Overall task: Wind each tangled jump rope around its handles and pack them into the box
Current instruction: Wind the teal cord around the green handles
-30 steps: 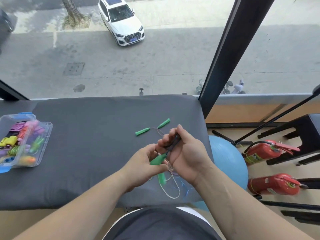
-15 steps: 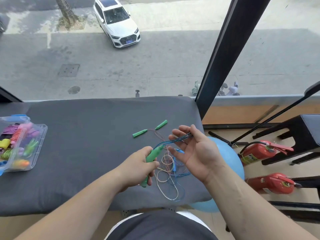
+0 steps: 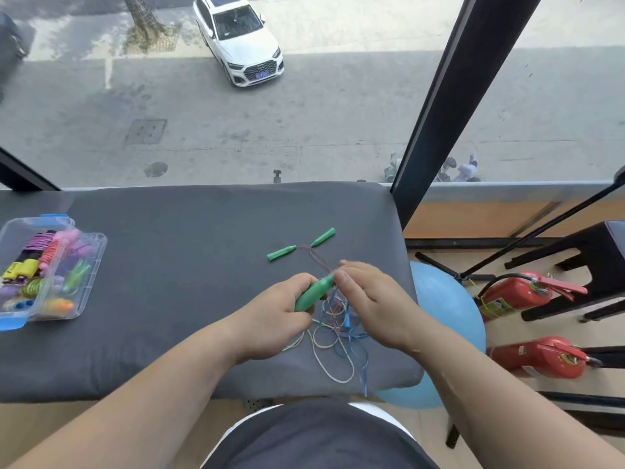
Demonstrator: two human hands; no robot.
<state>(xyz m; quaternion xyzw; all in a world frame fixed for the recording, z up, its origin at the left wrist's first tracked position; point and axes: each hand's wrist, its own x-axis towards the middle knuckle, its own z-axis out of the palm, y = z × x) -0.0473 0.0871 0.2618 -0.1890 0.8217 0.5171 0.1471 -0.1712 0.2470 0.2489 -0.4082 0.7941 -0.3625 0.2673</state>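
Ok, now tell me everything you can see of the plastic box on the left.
The box is a clear plastic tub, rectangular with rounded corners and blue clips at its near and far ends. It sits flat on the grey cushion, far left, partly cut off by the picture's edge. It is packed with wound ropes in purple, orange, pink, yellow and green. Only the cushion and its contents touch it.

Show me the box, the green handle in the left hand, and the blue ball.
box [image 3: 97, 262], head view, clear right wall
green handle [image 3: 314, 293], head view, middle of its body
blue ball [image 3: 446, 309], head view, upper curve
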